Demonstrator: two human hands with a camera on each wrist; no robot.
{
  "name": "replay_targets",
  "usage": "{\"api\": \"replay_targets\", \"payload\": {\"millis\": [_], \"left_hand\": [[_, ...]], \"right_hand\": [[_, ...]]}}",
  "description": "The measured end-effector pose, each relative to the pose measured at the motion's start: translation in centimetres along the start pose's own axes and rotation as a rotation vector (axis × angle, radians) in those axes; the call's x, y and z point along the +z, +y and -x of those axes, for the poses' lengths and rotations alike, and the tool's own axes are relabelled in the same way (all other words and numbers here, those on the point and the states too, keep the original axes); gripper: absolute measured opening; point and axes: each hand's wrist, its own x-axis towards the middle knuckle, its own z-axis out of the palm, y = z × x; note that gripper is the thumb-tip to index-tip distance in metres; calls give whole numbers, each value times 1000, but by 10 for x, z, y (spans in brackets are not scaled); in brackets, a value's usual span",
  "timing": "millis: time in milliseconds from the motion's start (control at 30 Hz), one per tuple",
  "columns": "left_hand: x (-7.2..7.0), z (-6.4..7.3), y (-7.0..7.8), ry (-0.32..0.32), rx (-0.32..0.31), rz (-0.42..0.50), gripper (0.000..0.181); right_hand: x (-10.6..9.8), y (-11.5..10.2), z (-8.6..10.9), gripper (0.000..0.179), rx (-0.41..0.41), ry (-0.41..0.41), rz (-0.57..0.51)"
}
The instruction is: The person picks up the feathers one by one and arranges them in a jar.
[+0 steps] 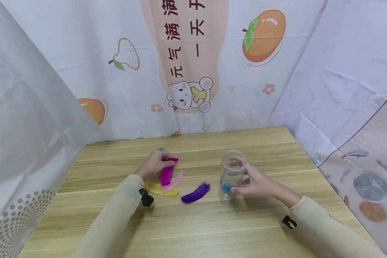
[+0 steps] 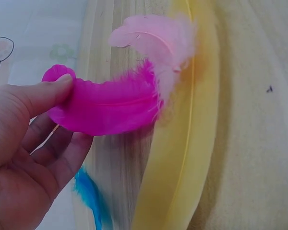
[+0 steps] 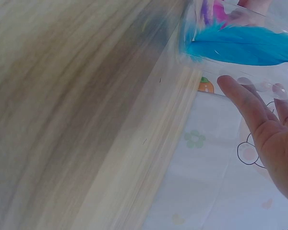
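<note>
- The head view shows both hands: the left hand (image 1: 155, 164) clamped on the magenta feather (image 1: 167, 175), thumb and fingers together at its far end.
- There too, the right hand (image 1: 254, 182) curls round the jar (image 1: 225, 177), thumb on the near side, fingers behind; the left-wrist view lacks the jar.
- The blue feather (image 3: 245, 45) in the jar is a small patch from the head, but long and plain from the right wrist.
- Only the head view shows the purple feather (image 1: 195, 193) whole, on the table (image 1: 213, 229) between the hands.
- The left-wrist view shows the pink feather (image 2: 151, 38) overlapping the yellow feather (image 2: 182, 158); whether the magenta one touches them, I cannot tell.
- It also shows a second blue feather (image 2: 92, 194), a mere tip beyond the hand from the head.
</note>
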Motion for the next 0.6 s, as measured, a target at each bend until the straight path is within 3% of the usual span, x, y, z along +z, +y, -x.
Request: {"api": "replay_targets", "payload": {"millis": [400, 600], "left_hand": [[0, 0, 0, 7, -4, -20, 18], [-1, 0, 4, 0, -23, -27, 20]], "right_hand": [[0, 1, -1, 91, -9, -2, -16], [0, 2, -1, 91, -16, 10, 27]]}}
